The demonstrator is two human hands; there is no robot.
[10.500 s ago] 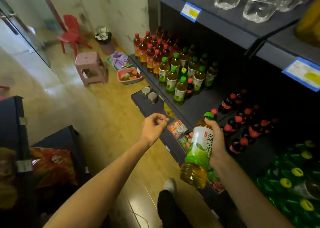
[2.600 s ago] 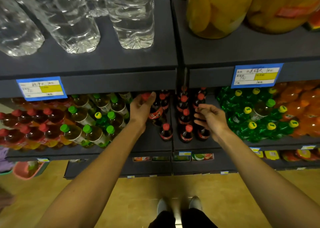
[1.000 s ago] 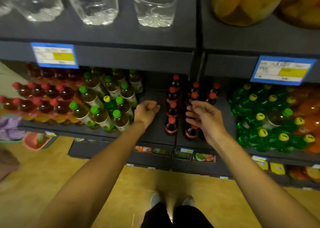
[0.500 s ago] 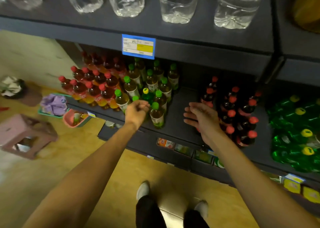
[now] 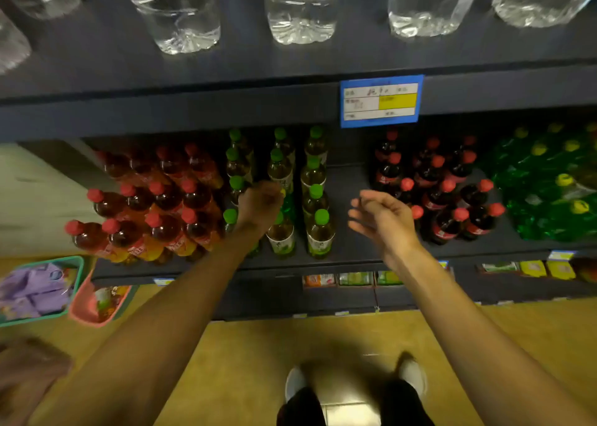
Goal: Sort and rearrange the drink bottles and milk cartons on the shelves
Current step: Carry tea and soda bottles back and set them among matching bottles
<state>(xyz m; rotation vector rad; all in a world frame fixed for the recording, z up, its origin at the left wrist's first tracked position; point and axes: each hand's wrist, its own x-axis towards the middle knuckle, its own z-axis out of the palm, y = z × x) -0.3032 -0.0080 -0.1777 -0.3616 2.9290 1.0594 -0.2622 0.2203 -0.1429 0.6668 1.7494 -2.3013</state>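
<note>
Shelf [image 5: 349, 251] gap beside green-cap bottles [image 5: 318, 231]; left hand [image 5: 258, 204] grip among bottles unclear, right hand [image 5: 382, 220] released.

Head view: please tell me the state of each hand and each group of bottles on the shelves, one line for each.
left hand: fingers curled among the green-cap bottles; whether it grips one is hidden.
right hand: open, fingers relaxed, holding nothing.
green-cap bottles: upright, capped, in rows.
red-cap tea bottles: capped, grouped to the left.
cola bottles: capped, grouped to the right.
green soda bottles: yellow caps on, far right.
water bottles: standing on the upper shelf.
</note>
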